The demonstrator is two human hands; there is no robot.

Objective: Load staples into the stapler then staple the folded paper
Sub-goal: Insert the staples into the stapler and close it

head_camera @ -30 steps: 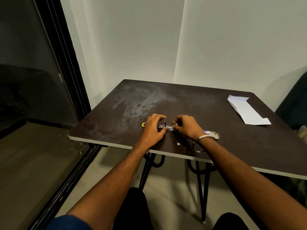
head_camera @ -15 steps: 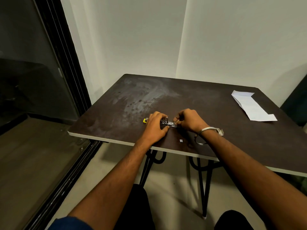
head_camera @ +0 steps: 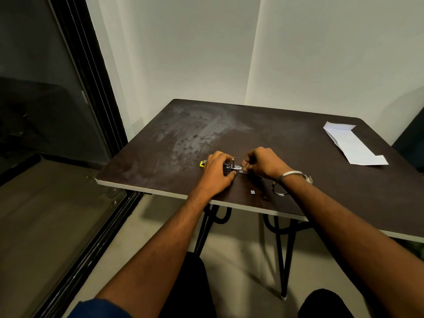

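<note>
- My left hand [head_camera: 216,171] lies over the left part of the stapler [head_camera: 236,167], fingers curled down and pinning it to the dark counter [head_camera: 160,157], thumb against its near side.
- The stapler is small and metal, lying opened out near the front edge of the counter between my two hands; a short metal post stands up from it beside my left fingers.
- A yellow end [head_camera: 202,163] pokes out on the far left of my left hand; whether it belongs to the stapler I cannot tell.
- My right hand [head_camera: 263,164] is bunched into a narrow pinch at the stapler's right end, fingertips touching the metal channel; whether they hold staples I cannot tell, as the spot is too small and dark.
- A silver bangle [head_camera: 290,175] sits on my right wrist, and its reflection shows on the counter below it.
- A tiny pale scrap [head_camera: 252,192] lies on the counter just in front of my hands, close to the front edge.
- A bit of a light-coloured packet [head_camera: 309,179] shows just behind my right wrist, mostly hidden.
- The folded paper [head_camera: 351,145], white, lies flat at the far right of the counter, well apart from the stapler and from both hands.
</note>
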